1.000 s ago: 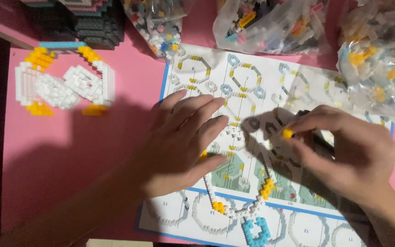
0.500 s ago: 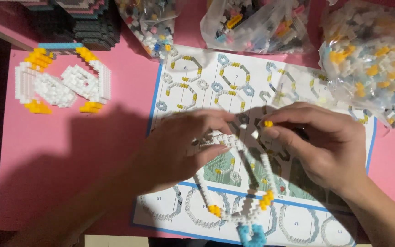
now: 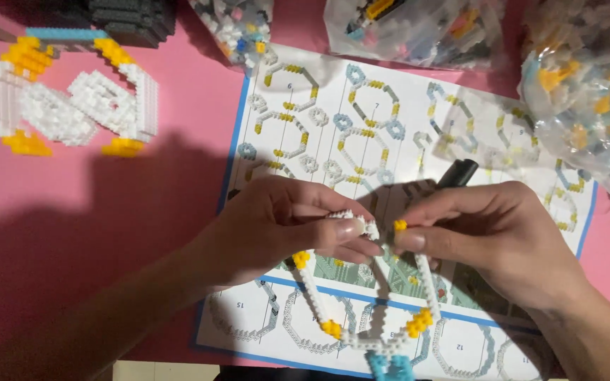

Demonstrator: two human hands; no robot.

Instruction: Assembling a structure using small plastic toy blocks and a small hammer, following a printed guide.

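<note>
My left hand (image 3: pixel 287 226) pinches the top of a thin white loop of tiny building blocks (image 3: pixel 361 331) with yellow joints and a light blue bottom piece, lifted above the instruction sheet (image 3: pixel 390 120). My right hand (image 3: pixel 488 236) holds a small yellow block (image 3: pixel 399 225) at its fingertips right beside the loop's top, and also carries a black tool (image 3: pixel 458 173) between the fingers. The two hands' fingertips nearly touch over the middle of the sheet.
A finished white and yellow block figure (image 3: pixel 72 99) lies on the pink table (image 3: pixel 107 233) at the upper left. Clear bags of loose blocks (image 3: pixel 418 28) line the far edge, one large bag (image 3: pixel 587 92) at right. A dark block stack (image 3: pixel 132 17) sits top left.
My left hand has lifted off the sheet and picked up the block loop. My right hand has brought the yellow block leftward to the loop's top.
</note>
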